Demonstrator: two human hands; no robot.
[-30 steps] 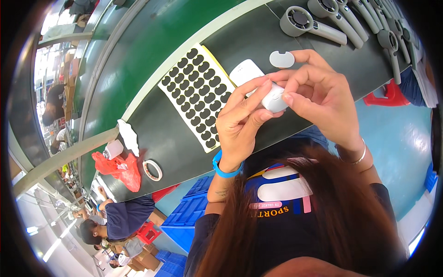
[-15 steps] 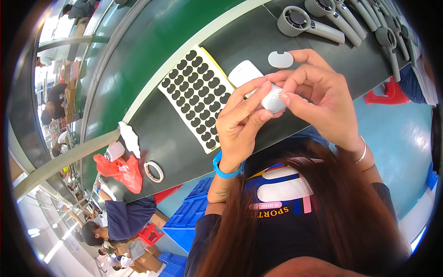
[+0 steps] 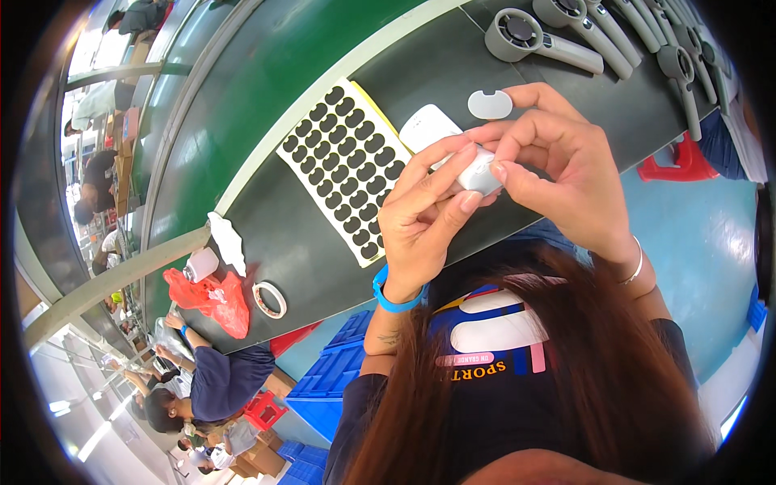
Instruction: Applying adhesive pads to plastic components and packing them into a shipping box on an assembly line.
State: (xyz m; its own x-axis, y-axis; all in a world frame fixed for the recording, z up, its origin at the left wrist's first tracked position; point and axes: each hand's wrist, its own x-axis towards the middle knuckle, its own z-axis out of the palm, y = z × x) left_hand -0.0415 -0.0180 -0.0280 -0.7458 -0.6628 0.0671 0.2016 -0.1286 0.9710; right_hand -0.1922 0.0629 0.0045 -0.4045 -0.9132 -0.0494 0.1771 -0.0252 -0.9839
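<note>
Between the thumb and fingers of my left hand (image 3: 424, 214) is a small white rounded plastic piece (image 3: 478, 175). My right hand (image 3: 562, 158) is closed at the piece's right side, thumb and fingertips pressed against it. A thin pale-grey disc with notched edges (image 3: 490, 104) shows at a fingertip of my right hand; I cannot tell whether it is held or lies on the table. Just beyond my left fingers is another white rounded piece (image 3: 428, 125), partly hidden. To the left lies a white sheet (image 3: 303, 174) with rows of black notched stickers.
Several grey handheld fans (image 3: 517, 36) lie on the dark table (image 3: 307, 279) at the far right. At the left are a tape roll (image 3: 268, 300), a red plastic bag (image 3: 218, 303), a small bottle (image 3: 200, 265) and white paper (image 3: 228, 242). Blue crates (image 3: 331, 380) stand below; a co-worker (image 3: 218, 384) sits at left.
My hands and the white piece stay almost in place, with only slight finger movement. The co-worker at the left has shifted an arm, and people in the background have moved.
</note>
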